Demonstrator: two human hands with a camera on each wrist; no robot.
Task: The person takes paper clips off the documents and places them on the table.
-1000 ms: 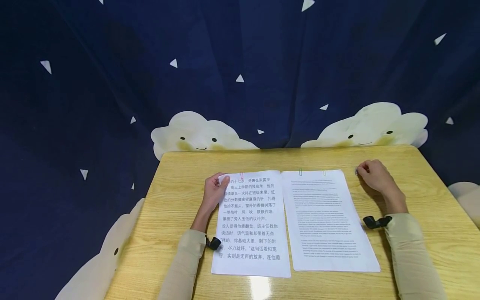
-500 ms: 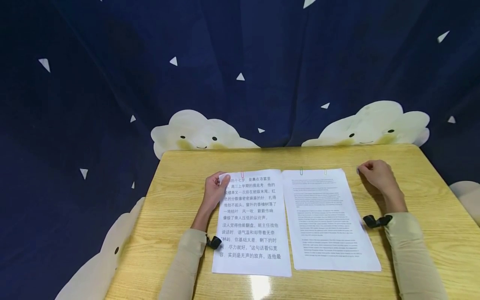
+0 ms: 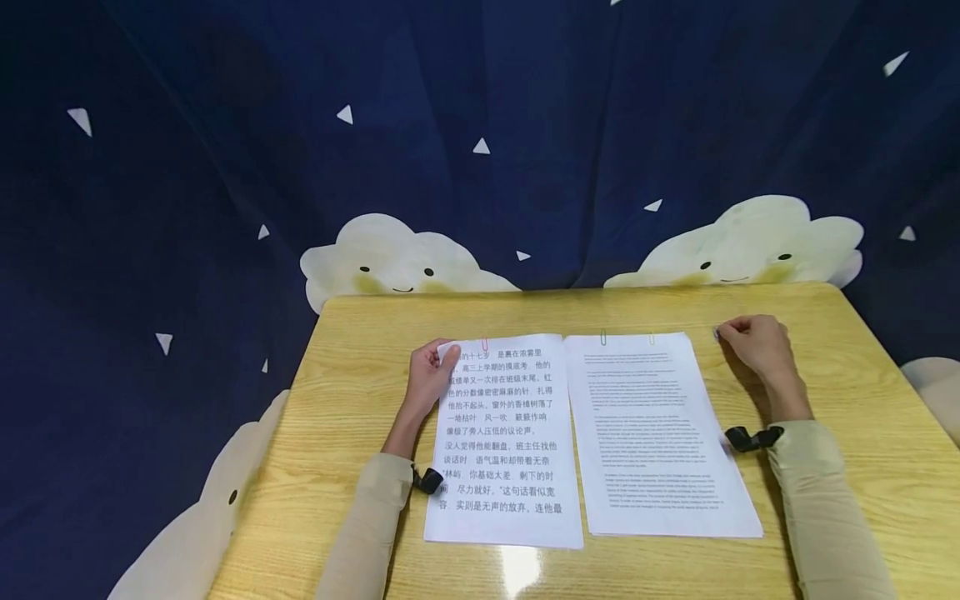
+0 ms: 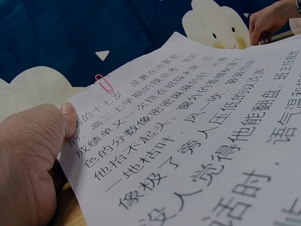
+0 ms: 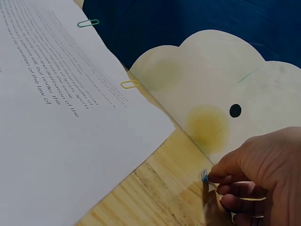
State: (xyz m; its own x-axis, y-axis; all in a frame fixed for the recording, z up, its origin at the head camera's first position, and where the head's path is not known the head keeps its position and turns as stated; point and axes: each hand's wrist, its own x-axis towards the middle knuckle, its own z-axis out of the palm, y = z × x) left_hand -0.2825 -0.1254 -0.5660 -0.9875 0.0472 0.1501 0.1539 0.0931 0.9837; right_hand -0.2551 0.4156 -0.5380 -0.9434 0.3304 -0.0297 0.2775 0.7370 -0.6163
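Note:
On the left lies a stack of sheets with large Chinese print (image 3: 498,433), a pink paper clip (image 4: 104,83) on its top edge. My left hand (image 3: 432,372) grips its upper left corner, thumb on top and the other fingers underneath. Beside it is a second stack with small English print (image 3: 660,442). A green paper clip (image 5: 88,23) and a yellow paper clip (image 5: 130,84) sit along that stack's top edge. To the right of this stack, my right hand (image 3: 761,350) pinches a small blue paper clip (image 5: 204,176) between thumb and forefinger, apart from the sheets.
The sheets lie on a wooden table (image 3: 352,358) with rounded corners. Behind it hangs a dark blue curtain (image 3: 420,100) with white triangles and smiling clouds. Each wrist wears a small black camera, such as the right wrist camera (image 3: 752,438).
The whole head view has shifted slightly, so the table and sheets appear a little higher. Both hands keep their holds and nearly the same places beside the stacks.

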